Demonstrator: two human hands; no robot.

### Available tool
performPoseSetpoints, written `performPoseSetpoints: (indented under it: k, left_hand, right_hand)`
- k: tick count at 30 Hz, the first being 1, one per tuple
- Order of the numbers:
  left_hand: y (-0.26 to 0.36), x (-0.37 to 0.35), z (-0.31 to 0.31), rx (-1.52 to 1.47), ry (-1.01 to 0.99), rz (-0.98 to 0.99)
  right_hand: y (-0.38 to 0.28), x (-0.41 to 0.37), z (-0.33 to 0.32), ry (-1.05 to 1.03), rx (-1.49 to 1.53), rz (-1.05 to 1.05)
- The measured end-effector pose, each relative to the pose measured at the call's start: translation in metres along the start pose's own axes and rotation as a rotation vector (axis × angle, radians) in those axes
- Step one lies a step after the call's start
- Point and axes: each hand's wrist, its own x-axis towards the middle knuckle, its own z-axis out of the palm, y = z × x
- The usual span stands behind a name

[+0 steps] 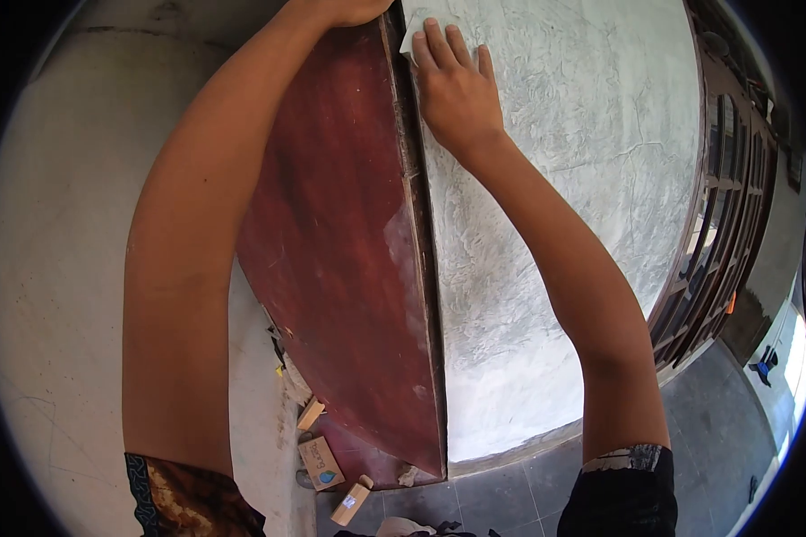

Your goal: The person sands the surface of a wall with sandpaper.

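My right hand (457,94) lies with spread fingers against the grey-white plastered wall (564,179), near its left edge. Under the fingertips it presses a small pale sheet, like sandpaper (410,40), whose corner sticks out to the left. My left hand (356,9) is at the top of the view, over the upper part of a dark red door panel (331,206). Its fingers are mostly cut off by the frame edge, so their grip is hidden. A dark, rough-edged strip (414,188) runs down between the panel and the plaster.
A plain pale wall (63,268) stands at the left. Small cardboard boxes (321,463) lie on the floor below the panel. Brown-framed windows (721,188) line the right side, above grey floor tiles (698,438). A blue and black object (765,365) is at far right.
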Motion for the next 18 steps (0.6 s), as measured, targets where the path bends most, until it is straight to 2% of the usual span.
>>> performPoseSetpoints:
  k: [3,7,10,15,18]
  left_hand:
    - [0.001,-0.001,0.002,-0.047,-0.005,0.001]
    - [-0.003,-0.002,-0.003,-0.009,0.007,0.032]
    - [-0.001,-0.004,-0.006,-0.027,0.002,0.023]
    - [0.007,-0.007,-0.001,-0.087,0.048,0.021]
    - [0.004,-0.006,-0.005,-0.085,0.021,0.030]
  right_hand:
    - [-0.009,-0.039,-0.008,-0.047,-0.002,-0.055]
    - [0.012,0.023,0.003,0.008,-0.059,-0.004]
    - [0.015,0.032,0.014,0.048,-0.028,-0.013]
    - [0.005,-0.038,-0.008,-0.049,-0.064,-0.076]
    - [0.012,0.009,0.007,0.030,-0.050,0.013]
